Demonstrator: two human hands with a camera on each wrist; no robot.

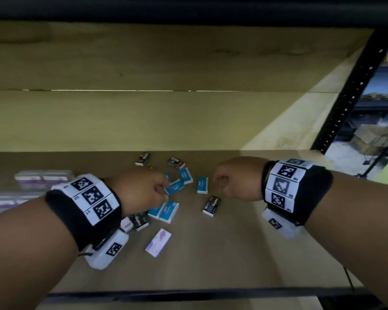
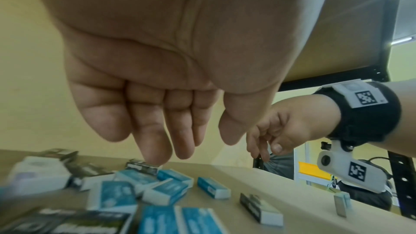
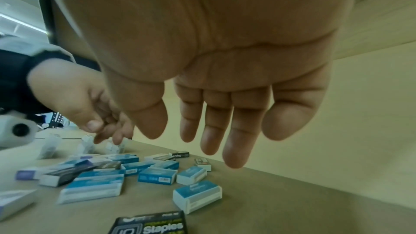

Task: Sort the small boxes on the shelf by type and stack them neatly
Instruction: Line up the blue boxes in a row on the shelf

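Small boxes lie scattered on the brown shelf board: several blue ones, black staple boxes and a purple-and-white one. My left hand hangs over the blue cluster. Its fingers point down, almost straight, and hold nothing, with the tips just above a black box. My right hand hovers to the right of the pile. Its fingers hang relaxed and empty above a blue box.
Stacks of purple-and-white boxes stand at the left of the shelf. A black metal upright bounds the right side, and a black rail runs along the front edge. The shelf above is close overhead.
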